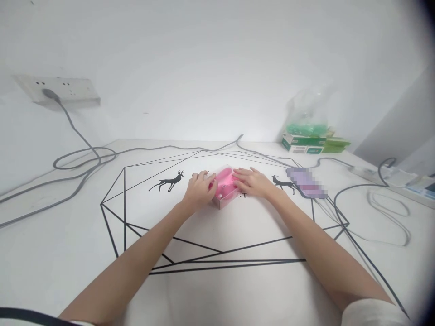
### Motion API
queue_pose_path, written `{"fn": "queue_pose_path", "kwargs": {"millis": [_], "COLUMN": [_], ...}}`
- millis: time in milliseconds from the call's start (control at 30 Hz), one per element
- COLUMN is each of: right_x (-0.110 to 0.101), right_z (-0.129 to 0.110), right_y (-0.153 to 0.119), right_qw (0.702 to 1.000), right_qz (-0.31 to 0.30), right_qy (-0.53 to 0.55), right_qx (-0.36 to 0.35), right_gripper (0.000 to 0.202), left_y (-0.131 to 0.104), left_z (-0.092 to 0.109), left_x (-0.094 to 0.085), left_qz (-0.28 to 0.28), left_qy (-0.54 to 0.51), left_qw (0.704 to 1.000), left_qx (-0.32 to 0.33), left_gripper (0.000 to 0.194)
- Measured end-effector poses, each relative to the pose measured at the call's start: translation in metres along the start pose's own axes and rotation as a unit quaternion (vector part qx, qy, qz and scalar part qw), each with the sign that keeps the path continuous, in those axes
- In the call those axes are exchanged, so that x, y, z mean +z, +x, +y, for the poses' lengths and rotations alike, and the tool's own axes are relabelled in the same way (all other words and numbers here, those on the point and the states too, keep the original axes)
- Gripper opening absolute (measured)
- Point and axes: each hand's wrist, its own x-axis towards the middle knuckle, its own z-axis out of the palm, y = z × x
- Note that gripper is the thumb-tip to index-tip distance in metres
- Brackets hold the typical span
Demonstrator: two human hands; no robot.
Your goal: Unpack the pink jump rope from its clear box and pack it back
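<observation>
A small clear-sided box (222,199) with something bright pink inside rests on the white table, one corner facing me. What the pink item is, I cannot make out. My left hand (200,190) has its fingers curled against the box's left side, partly covering it. On the opposite side, my right hand (254,183) presses its fairly straight fingers to the box's right wall and upper edge. The box is held between both hands.
The white table (210,290) carries black line and deer prints. A purple phone-like item (307,183) lies at right, with cables around it. Green-and-white boxes (304,142) and a clear plastic bag (307,113) stand at the back right. A grey cable (76,129) runs from the wall socket (76,90).
</observation>
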Motion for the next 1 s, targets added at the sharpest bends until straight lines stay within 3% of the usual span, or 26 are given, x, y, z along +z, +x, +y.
{"fn": "queue_pose_path", "kwargs": {"millis": [133, 300, 400, 533, 667, 800, 1000], "right_x": [-0.005, 0.010, 0.012, 0.005, 0.003, 0.012, 0.027], "right_z": [-0.030, -0.068, -0.070, -0.054, -0.047, -0.055, -0.054], "right_y": [-0.006, -0.023, -0.031, -0.043, -0.051, -0.049, -0.047], "right_qw": [0.999, 0.995, 0.992, 0.993, 0.989, 0.983, 0.984], "right_qz": [0.022, 0.087, 0.119, 0.116, 0.140, 0.158, 0.151], "right_qy": [-0.030, -0.043, -0.041, -0.022, -0.024, -0.012, 0.031], "right_qx": [-0.001, -0.010, -0.010, -0.011, 0.036, 0.089, 0.091], "right_gripper": [0.051, 0.058, 0.042, 0.035, 0.033, 0.038, 0.049], "left_y": [-0.017, -0.031, -0.036, -0.038, -0.030, -0.023, -0.024], "left_z": [-0.001, -0.008, -0.010, -0.006, 0.002, 0.006, 0.003], "left_x": [-0.004, -0.007, -0.012, -0.015, -0.007, 0.003, 0.011], "left_qz": [0.007, 0.027, 0.033, 0.030, 0.005, -0.008, -0.032], "left_qy": [0.030, 0.057, 0.057, 0.047, 0.016, -0.050, -0.107], "left_qw": [0.998, 0.992, 0.988, 0.983, 0.987, 0.995, 0.994], "left_qx": [0.049, 0.108, 0.143, 0.174, 0.158, 0.083, 0.012], "left_gripper": [0.048, 0.053, 0.056, 0.057, 0.056, 0.076, 0.082]}}
